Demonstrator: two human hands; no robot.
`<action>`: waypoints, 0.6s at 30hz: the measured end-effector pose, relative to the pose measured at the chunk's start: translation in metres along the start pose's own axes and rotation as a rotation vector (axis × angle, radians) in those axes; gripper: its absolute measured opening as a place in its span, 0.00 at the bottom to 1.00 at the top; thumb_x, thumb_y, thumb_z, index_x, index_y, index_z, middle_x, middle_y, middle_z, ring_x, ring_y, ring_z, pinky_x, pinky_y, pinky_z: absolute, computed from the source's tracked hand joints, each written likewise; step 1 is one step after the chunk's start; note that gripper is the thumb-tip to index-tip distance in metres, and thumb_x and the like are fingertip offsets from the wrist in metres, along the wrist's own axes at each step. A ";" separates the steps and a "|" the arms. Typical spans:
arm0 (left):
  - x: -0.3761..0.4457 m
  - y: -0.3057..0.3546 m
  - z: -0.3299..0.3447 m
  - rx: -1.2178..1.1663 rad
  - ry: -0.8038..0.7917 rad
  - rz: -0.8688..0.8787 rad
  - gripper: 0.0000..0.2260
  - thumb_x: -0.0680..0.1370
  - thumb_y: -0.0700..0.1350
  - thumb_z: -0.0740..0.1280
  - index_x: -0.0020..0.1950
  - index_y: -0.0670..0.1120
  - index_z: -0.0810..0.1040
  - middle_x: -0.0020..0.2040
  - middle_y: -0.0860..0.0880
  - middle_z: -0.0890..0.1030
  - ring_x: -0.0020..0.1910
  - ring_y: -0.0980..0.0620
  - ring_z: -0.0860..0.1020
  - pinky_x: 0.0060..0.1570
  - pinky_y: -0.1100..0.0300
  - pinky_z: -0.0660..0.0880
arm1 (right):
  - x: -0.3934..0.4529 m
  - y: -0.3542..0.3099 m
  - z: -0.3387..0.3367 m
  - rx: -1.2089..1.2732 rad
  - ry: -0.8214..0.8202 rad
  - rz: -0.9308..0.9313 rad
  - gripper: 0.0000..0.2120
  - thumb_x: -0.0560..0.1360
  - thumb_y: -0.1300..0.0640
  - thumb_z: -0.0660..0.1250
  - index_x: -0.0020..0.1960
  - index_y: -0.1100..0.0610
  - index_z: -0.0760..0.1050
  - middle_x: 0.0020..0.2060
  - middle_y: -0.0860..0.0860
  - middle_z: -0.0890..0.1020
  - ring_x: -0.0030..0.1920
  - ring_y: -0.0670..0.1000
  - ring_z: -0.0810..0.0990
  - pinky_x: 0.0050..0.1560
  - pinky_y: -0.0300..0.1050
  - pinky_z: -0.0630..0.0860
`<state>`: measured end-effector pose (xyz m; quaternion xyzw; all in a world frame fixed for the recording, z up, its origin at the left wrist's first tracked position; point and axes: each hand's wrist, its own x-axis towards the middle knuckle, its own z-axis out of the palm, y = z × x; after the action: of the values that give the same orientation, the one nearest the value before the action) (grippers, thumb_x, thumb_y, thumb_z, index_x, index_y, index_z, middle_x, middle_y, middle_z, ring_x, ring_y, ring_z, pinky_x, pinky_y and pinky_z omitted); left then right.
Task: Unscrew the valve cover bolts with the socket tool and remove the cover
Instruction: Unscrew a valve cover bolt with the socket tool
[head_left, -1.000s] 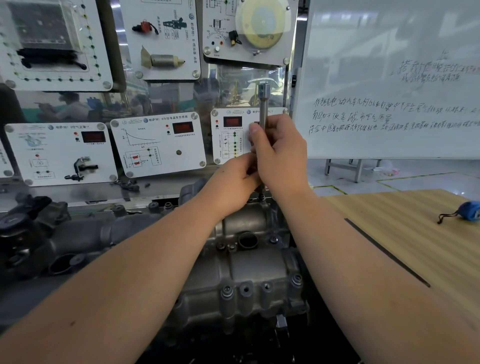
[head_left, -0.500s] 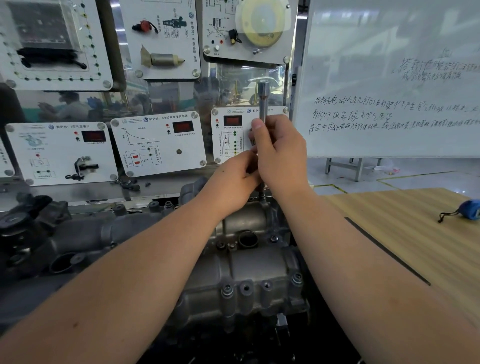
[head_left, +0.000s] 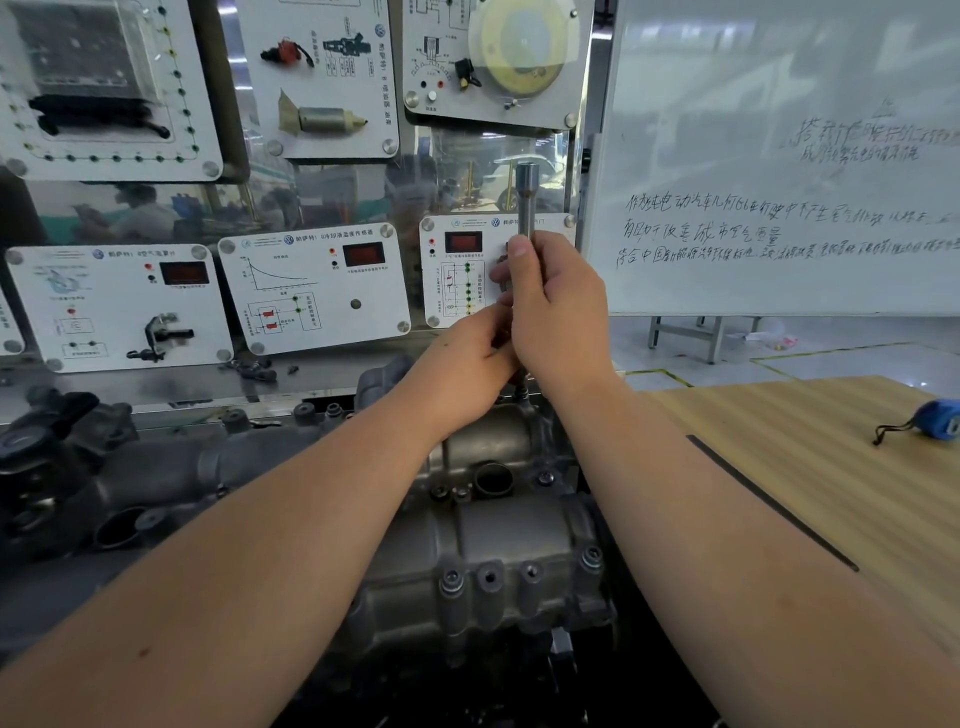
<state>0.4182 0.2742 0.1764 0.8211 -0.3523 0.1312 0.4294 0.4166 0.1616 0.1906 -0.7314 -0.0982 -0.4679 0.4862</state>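
White instrument panels (head_left: 311, 291) are filling the wall across the upper left of the frame, and below them, at lower centre, the valve cover (head_left: 498, 551) is sitting: a cast grey metal housing, dull and slightly grimy, ribbed with rounded bosses along its near edge, each holding a bolt (head_left: 451, 579). A round open port (head_left: 492, 478) is showing near its middle. At the far end of the cover, at the centre of the frame, the socket tool (head_left: 527, 202) is standing upright, a smooth, cylindrical steel shaft with a wider socket head on top. The right hand (head_left: 558, 312) is wrapping round the shaft, thumb lying up along it, fingers curled tight. The left hand (head_left: 462, 364) is pinching the tool lower down, just beneath the right, its fingertips hidden behind it. To the left, dark, rounded cast pipework (head_left: 156, 483) is running off from the cover. On the right, a pale wooden table (head_left: 831, 493) with fine grain is carrying a small blue object (head_left: 940, 418) with a dark cord. Behind it, a glossy whiteboard (head_left: 779, 156) is bearing handwritten lines.
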 end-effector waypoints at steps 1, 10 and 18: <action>0.000 0.000 0.000 0.001 -0.012 0.002 0.06 0.84 0.42 0.61 0.54 0.51 0.77 0.47 0.47 0.84 0.44 0.49 0.81 0.44 0.58 0.76 | 0.000 0.000 0.000 -0.002 -0.008 0.001 0.12 0.85 0.51 0.57 0.51 0.53 0.77 0.39 0.40 0.82 0.40 0.39 0.79 0.43 0.35 0.74; 0.001 0.003 -0.001 0.050 -0.013 0.016 0.07 0.84 0.42 0.62 0.54 0.54 0.74 0.44 0.54 0.81 0.40 0.64 0.78 0.36 0.71 0.72 | -0.001 -0.002 -0.001 0.033 -0.001 0.002 0.06 0.82 0.48 0.63 0.47 0.41 0.69 0.36 0.42 0.84 0.41 0.37 0.82 0.42 0.33 0.75; -0.003 0.003 -0.001 -0.010 -0.012 -0.004 0.11 0.85 0.44 0.59 0.53 0.59 0.76 0.48 0.51 0.85 0.48 0.54 0.83 0.50 0.49 0.79 | 0.001 0.000 0.001 0.021 -0.025 0.012 0.14 0.85 0.50 0.56 0.49 0.53 0.77 0.38 0.43 0.84 0.38 0.40 0.79 0.45 0.44 0.77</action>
<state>0.4140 0.2750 0.1771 0.8205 -0.3539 0.1237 0.4316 0.4181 0.1623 0.1911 -0.7325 -0.1049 -0.4550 0.4954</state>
